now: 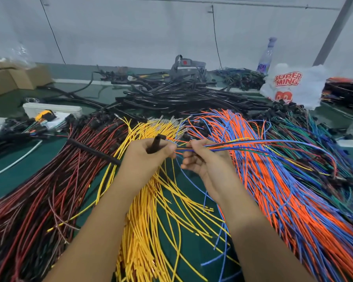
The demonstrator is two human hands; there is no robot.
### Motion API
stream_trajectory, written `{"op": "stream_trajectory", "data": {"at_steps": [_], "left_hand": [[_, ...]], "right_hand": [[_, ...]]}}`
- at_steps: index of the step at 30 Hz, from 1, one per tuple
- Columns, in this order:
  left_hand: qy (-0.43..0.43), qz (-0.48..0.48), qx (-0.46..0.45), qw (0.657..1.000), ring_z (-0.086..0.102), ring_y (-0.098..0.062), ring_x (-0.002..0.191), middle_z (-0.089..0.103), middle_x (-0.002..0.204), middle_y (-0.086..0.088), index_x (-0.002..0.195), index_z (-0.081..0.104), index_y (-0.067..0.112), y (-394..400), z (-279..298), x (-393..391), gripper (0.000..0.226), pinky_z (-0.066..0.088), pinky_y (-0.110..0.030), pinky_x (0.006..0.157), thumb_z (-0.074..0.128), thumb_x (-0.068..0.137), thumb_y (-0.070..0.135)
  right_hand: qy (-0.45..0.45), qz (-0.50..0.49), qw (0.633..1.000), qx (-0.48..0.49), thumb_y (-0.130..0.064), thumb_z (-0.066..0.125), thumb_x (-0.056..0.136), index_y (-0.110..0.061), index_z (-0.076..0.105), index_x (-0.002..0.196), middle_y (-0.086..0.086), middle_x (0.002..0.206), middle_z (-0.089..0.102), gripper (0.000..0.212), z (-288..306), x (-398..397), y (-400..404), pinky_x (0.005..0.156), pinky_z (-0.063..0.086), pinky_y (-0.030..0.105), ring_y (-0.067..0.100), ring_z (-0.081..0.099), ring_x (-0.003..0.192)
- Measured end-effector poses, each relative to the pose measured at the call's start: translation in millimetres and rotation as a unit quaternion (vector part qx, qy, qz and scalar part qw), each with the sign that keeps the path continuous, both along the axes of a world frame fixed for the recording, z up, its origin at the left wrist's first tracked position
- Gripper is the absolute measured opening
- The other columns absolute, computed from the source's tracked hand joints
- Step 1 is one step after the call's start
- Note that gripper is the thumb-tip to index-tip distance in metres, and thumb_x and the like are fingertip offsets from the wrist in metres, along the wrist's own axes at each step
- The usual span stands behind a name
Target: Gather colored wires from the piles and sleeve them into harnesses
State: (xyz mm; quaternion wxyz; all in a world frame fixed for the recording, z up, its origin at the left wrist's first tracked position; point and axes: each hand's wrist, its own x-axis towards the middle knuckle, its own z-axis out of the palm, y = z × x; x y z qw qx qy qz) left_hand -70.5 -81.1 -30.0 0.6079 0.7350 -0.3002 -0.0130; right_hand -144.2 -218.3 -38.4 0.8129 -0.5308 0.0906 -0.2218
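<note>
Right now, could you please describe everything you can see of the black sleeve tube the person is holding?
The black sleeve tube is a long, slim, matte tube that looks like flexible plastic or rubber. The left hand grips it near one end, whose short open tip sticks up past the fingers. The rest runs left and away, slanting over the dark red wire pile and the edge of the yellow wire pile. The right hand pinches a mixed bundle of coloured wires pointed toward the left hand; whether any wire has entered the tube cannot be told.
</note>
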Motion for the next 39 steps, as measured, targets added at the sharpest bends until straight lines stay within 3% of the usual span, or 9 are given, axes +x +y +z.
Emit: {"op": "stream_trajectory", "data": {"at_steps": [5, 8, 14, 18, 20, 24, 31, 35, 39], "left_hand": [[0.031, -0.001, -0.006, 0.999, 0.048, 0.004, 0.047, 0.069, 0.066, 0.005, 0.072, 0.076, 0.022, 1.7, -3.5, 5.1, 0.013, 0.035, -0.006, 0.047, 0.071, 0.084, 0.026], [0.02, -0.005, 0.002, 1.0, 0.058, 0.003, 0.061, 0.072, 0.073, 0.004, 0.073, 0.075, 0.025, 2.6, -3.8, 6.7, 0.011, 0.041, -0.006, 0.055, 0.072, 0.083, 0.028], [-0.003, -0.037, 0.011, 0.999, 0.067, -0.001, 0.078, 0.072, 0.077, 0.01, 0.086, 0.074, 0.024, -0.8, -3.2, 4.3, 0.007, 0.046, -0.009, 0.07, 0.068, 0.087, 0.022], [0.0, -0.041, -0.012, 0.999, 0.057, 0.005, 0.072, 0.061, 0.077, 0.017, 0.11, 0.062, 0.032, -3.8, -5.3, -0.1, 0.019, 0.04, -0.009, 0.067, 0.054, 0.093, 0.035], [-0.007, -0.04, -0.019, 0.999, 0.056, 0.009, 0.075, 0.061, 0.086, 0.013, 0.111, 0.059, 0.028, -3.5, -5.5, 0.0, 0.018, 0.039, -0.005, 0.068, 0.047, 0.098, 0.028], [-0.058, -0.027, 0.035, 0.997, 0.059, -0.005, 0.094, 0.065, 0.096, 0.009, 0.108, 0.062, 0.027, -2.0, -6.9, 5.0, 0.017, 0.043, -0.014, 0.081, 0.052, 0.098, 0.019], [-0.102, 0.028, 0.1, 0.989, 0.059, -0.004, 0.085, 0.068, 0.091, 0.017, 0.108, 0.068, 0.036, -0.8, -12.7, 12.0, 0.019, 0.045, -0.032, 0.079, 0.057, 0.094, 0.03], [-0.119, 0.009, 0.131, 0.984, 0.058, 0.0, 0.098, 0.067, 0.103, 0.021, 0.114, 0.067, 0.036, -2.2, -13.3, 9.8, 0.024, 0.047, -0.025, 0.086, 0.06, 0.093, 0.027], [-0.108, 0.0, 0.132, 0.985, 0.056, 0.007, 0.1, 0.065, 0.103, 0.022, 0.112, 0.065, 0.038, -3.0, -14.3, 10.6, 0.022, 0.041, -0.01, 0.082, 0.061, 0.092, 0.03]], "right_hand": [[0.004, 0.009, 1.0, -0.022, -0.008, 0.06, 0.093, -0.008, 0.063, 0.082, 0.009, 0.065, 0.065, 0.012, -2.0, 0.1, -0.5, 0.056, 0.055, 0.028, 0.017, 0.063, 0.054], [0.016, 0.032, 0.997, -0.063, -0.009, 0.065, 0.09, -0.012, 0.068, 0.08, 0.007, 0.068, 0.066, 0.011, -3.2, -0.8, -0.1, 0.061, 0.056, 0.028, 0.016, 0.064, 0.06], [0.028, 0.002, 0.991, -0.131, -0.004, 0.068, 0.086, -0.011, 0.074, 0.081, 0.012, 0.073, 0.071, 0.011, -4.0, -1.8, 1.5, 0.068, 0.057, 0.026, 0.021, 0.07, 0.071], [0.019, -0.04, 0.994, -0.095, 0.0, 0.066, 0.087, -0.001, 0.07, 0.086, 0.011, 0.07, 0.071, 0.003, -4.3, 0.3, 1.9, 0.066, 0.057, 0.025, 0.02, 0.071, 0.07], [0.006, -0.064, 0.995, -0.071, 0.0, 0.066, 0.087, -0.004, 0.07, 0.082, 0.008, 0.066, 0.069, 0.007, -3.1, -0.4, 0.3, 0.065, 0.057, 0.024, 0.017, 0.069, 0.067], [-0.015, -0.069, 0.996, -0.044, -0.001, 0.065, 0.088, -0.008, 0.07, 0.079, 0.008, 0.068, 0.069, 0.012, 0.0, -3.5, -3.0, 0.07, 0.057, 0.026, 0.017, 0.069, 0.07], [-0.014, -0.057, 0.997, -0.056, -0.001, 0.067, 0.087, -0.009, 0.071, 0.079, 0.01, 0.072, 0.069, 0.012, 1.8, -6.7, -2.8, 0.067, 0.056, 0.024, 0.016, 0.068, 0.07], [0.006, -0.051, 0.996, -0.066, -0.001, 0.067, 0.086, -0.011, 0.072, 0.077, 0.009, 0.071, 0.069, 0.014, 2.2, -6.9, -3.4, 0.066, 0.055, 0.024, 0.015, 0.068, 0.067], [0.014, -0.062, 0.995, -0.083, -0.002, 0.067, 0.087, -0.01, 0.071, 0.08, 0.008, 0.07, 0.069, 0.011, 1.7, -7.5, -3.6, 0.067, 0.056, 0.023, 0.015, 0.068, 0.069]]}}
